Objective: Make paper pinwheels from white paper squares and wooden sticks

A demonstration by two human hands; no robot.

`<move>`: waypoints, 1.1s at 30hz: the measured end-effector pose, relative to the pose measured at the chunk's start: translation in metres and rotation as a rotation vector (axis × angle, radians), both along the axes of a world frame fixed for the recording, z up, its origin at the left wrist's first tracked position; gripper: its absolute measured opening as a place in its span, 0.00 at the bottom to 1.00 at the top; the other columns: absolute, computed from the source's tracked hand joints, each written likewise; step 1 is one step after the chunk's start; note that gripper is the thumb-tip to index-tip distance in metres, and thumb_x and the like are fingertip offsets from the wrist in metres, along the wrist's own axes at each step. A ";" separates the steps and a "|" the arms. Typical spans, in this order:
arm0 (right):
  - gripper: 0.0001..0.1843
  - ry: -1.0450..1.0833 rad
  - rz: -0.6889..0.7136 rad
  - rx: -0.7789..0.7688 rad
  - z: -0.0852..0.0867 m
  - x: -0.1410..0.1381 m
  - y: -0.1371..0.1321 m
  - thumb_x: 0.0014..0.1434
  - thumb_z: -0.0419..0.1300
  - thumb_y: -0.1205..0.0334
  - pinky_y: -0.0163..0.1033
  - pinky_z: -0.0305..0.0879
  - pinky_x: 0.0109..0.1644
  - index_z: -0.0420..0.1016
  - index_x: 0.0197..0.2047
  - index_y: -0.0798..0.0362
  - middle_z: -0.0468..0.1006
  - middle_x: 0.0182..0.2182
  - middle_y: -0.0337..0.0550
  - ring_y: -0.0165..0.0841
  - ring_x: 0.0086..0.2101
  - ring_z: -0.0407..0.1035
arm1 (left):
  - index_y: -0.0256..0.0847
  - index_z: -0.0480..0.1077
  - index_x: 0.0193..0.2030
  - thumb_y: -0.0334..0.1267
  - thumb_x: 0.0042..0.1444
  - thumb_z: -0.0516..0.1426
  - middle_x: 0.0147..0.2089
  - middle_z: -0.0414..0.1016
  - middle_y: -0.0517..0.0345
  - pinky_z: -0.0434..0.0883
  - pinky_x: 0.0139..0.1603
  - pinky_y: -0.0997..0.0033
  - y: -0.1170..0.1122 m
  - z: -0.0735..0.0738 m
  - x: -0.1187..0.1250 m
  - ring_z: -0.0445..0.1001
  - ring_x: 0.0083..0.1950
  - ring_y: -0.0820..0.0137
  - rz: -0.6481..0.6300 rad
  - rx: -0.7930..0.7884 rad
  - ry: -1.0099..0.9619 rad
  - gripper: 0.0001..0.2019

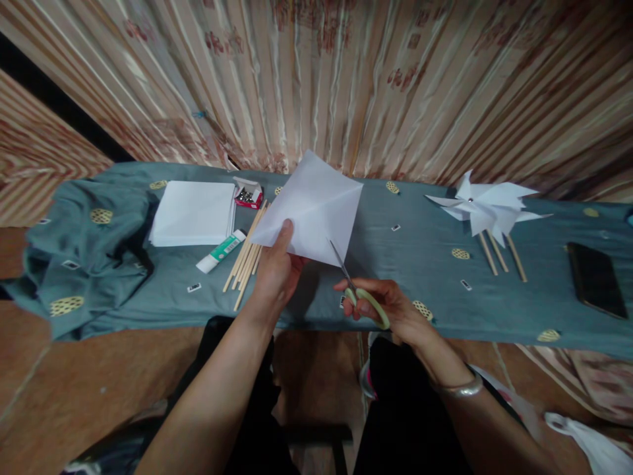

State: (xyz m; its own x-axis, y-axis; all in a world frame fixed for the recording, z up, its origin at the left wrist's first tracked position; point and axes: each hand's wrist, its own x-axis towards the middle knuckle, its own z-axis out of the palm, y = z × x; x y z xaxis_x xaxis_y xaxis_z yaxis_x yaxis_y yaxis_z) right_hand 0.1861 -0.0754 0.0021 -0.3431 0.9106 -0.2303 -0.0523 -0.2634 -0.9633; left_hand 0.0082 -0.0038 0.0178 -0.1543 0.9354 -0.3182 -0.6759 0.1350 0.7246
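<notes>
The left hand (277, 267) pinched the near edge of a creased, square white paper sheet (314, 204), held above the tablecloth; the right hand (395, 307) was curled around the pale-green handles of metal scissors (351, 285), blade over the sheet's near-right corner; the grey-green tablecloth (415, 214) bore pineapple prints; a pleated, patterned curtain (316, 86) hung behind.

Open cloth (420, 241) between paper (316, 204) and pinwheels (494, 198); sticks (245, 262), glue tube (221, 251) crowd paper's left
</notes>
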 end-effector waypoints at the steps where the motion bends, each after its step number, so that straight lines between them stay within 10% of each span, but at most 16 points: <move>1: 0.28 0.000 -0.011 -0.013 0.000 0.000 0.000 0.43 0.73 0.41 0.36 0.66 0.30 0.82 0.41 0.54 0.77 0.24 0.40 0.28 0.24 0.68 | 0.44 0.72 0.51 0.35 0.59 0.61 0.44 0.82 0.60 0.78 0.43 0.73 0.000 0.000 0.000 0.81 0.45 0.69 0.002 0.000 -0.004 0.13; 33: 0.25 0.011 -0.089 -0.068 -0.005 -0.001 0.001 0.43 0.74 0.47 0.35 0.67 0.28 0.82 0.42 0.53 0.79 0.23 0.39 0.28 0.22 0.69 | 0.41 0.70 0.56 0.34 0.59 0.61 0.45 0.81 0.56 0.78 0.46 0.69 -0.004 -0.004 0.006 0.81 0.39 0.69 -0.034 -0.020 -0.023 0.17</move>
